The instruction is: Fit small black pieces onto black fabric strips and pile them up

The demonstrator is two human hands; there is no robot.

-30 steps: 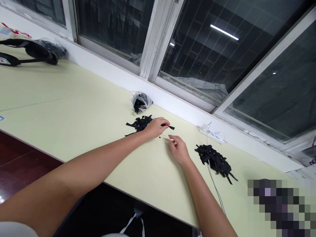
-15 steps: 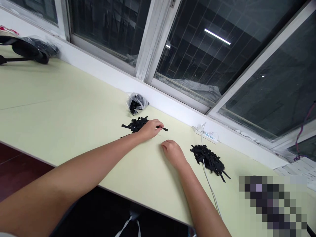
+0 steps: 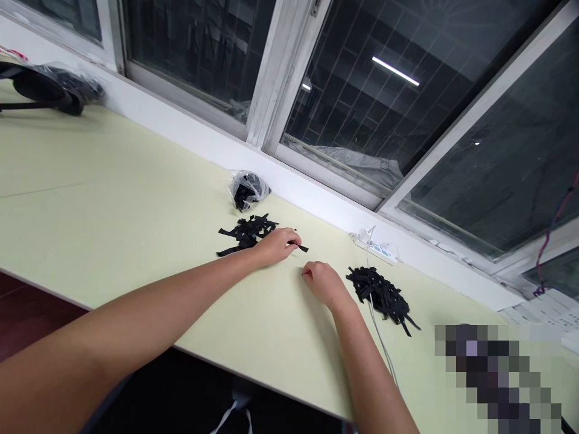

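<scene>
Black fabric strip, mid-frame, pinched by my left hand.
Loose pinching could drop it; my right hand is curled, contents unclear.

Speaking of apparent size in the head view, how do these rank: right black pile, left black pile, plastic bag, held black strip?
1. Right black pile
2. Left black pile and plastic bag: too alike to rank; left hand may hide some pile
3. Held black strip
</scene>
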